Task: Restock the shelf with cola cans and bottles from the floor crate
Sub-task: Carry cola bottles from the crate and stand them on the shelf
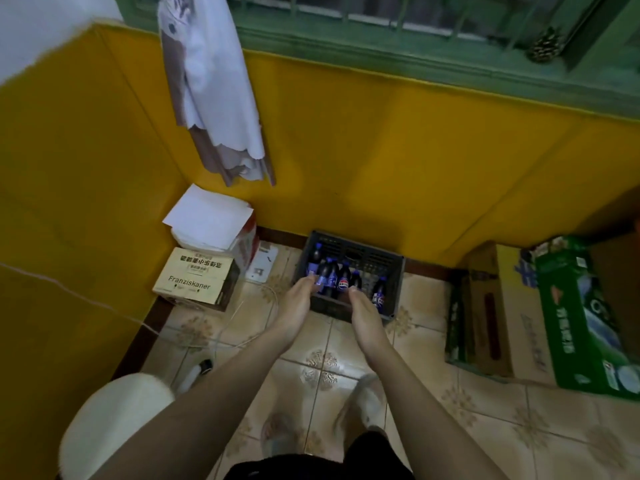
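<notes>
Nearest the camera, at 6 o'clock, dark shorts (311, 467) and blurred feet (367, 403) on a patterned tile floor (485, 427). Two bare forearms reach forward toward 12 o'clock. The left hand (298, 299) and right hand (363, 306) hover at the near rim of a dark crate (394, 271) set on the floor against a yellow wall (381, 150). Both grips are open, palms facing each other, fingers straight, holding nothing. Inside the crate stand cola bottles (332, 277), mostly at its 9 o'clock side. No shelf is in view. This looks like the pick-up step: next, each hand likely needs to close round a bottle's body and lift it straight up. Cardboard boxes (194, 275) sit at 9 o'clock, a green carton (581, 313) at 3 o'clock
</notes>
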Action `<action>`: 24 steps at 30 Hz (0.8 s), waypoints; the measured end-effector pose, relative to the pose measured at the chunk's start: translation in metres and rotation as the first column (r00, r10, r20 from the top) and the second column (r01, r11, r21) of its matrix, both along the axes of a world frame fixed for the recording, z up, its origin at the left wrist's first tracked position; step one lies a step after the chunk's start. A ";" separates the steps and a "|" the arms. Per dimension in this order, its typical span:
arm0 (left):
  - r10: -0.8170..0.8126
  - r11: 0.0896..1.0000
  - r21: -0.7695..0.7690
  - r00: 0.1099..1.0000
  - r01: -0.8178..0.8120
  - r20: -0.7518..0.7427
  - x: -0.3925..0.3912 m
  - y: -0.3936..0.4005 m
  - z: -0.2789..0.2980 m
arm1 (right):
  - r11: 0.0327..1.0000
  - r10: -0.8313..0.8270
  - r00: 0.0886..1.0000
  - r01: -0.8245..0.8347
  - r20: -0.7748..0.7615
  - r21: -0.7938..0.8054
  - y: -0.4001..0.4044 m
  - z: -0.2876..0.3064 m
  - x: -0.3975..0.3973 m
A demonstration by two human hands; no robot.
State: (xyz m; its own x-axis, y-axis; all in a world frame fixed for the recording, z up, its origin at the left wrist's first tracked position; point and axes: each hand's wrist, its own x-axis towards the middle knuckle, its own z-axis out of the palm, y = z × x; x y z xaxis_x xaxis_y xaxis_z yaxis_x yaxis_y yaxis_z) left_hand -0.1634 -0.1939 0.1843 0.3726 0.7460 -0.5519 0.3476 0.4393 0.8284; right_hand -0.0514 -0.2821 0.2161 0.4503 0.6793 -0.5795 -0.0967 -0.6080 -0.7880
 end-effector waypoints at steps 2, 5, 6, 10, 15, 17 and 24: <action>-0.016 1.000 -0.027 0.999 0.015 -0.030 0.021 0.014 -0.015 | 1.000 0.001 1.000 -0.002 -0.012 -0.030 0.011 -0.015 0.022; -0.039 0.997 -0.064 0.994 0.032 -0.100 0.056 0.033 -0.036 | 0.996 0.012 0.999 -0.016 -0.045 -0.083 0.028 -0.043 0.057; -0.045 0.996 -0.077 0.991 0.036 -0.126 0.067 0.040 -0.044 | 0.995 0.016 0.997 -0.023 -0.069 -0.099 0.034 -0.053 0.070; -0.071 0.991 -0.126 0.972 0.043 -0.225 0.114 0.063 -0.073 | 0.988 0.012 0.987 -0.036 -0.159 -0.149 0.058 -0.085 0.125; -0.066 0.989 -0.144 0.950 0.022 -0.306 0.164 0.096 -0.116 | 0.978 0.073 0.980 -0.107 -0.186 -0.178 0.101 -0.134 0.188; -0.070 0.989 -0.145 0.943 0.023 -0.326 0.174 0.111 -0.139 | 0.974 0.094 0.977 -0.130 -0.192 -0.186 0.117 -0.160 0.205; -0.255 0.960 -0.225 0.852 0.166 -0.458 0.167 0.149 -0.260 | 0.907 0.211 0.954 -0.273 -0.213 -0.322 0.160 -0.291 0.211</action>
